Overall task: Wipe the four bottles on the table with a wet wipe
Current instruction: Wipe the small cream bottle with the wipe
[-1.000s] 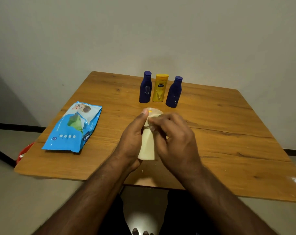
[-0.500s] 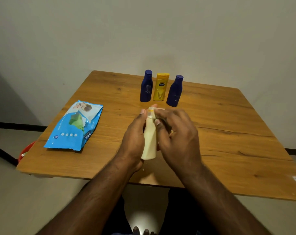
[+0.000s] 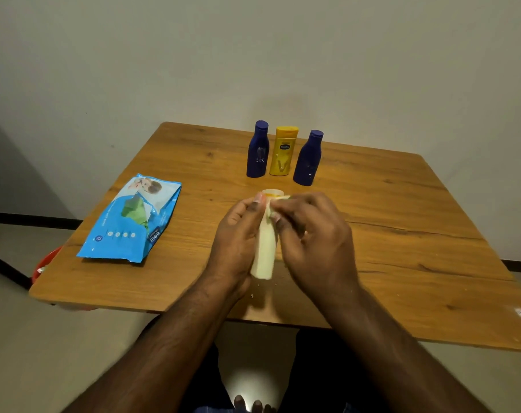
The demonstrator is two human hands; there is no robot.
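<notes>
Worktop (image 3: 387, 234): wide bare wood to the right of the hands, near edge just below the wrists, so keep the work inboard. Wipes pack (image 3: 131, 219) lies flat at left, well apart. Three bottles stand in a row at the back: left blue bottle (image 3: 257, 150), yellow bottle (image 3: 283, 152), right blue bottle (image 3: 308, 159), close together and easy to knock when reaching in. Cream bottle (image 3: 263, 248) is held over the near centre. Left hand (image 3: 237, 242) grips its side; right hand (image 3: 313, 236) pinches the wet wipe (image 3: 278, 199) at the cap. Judgement: rotate the bottle against the wipe, working cap to base.
</notes>
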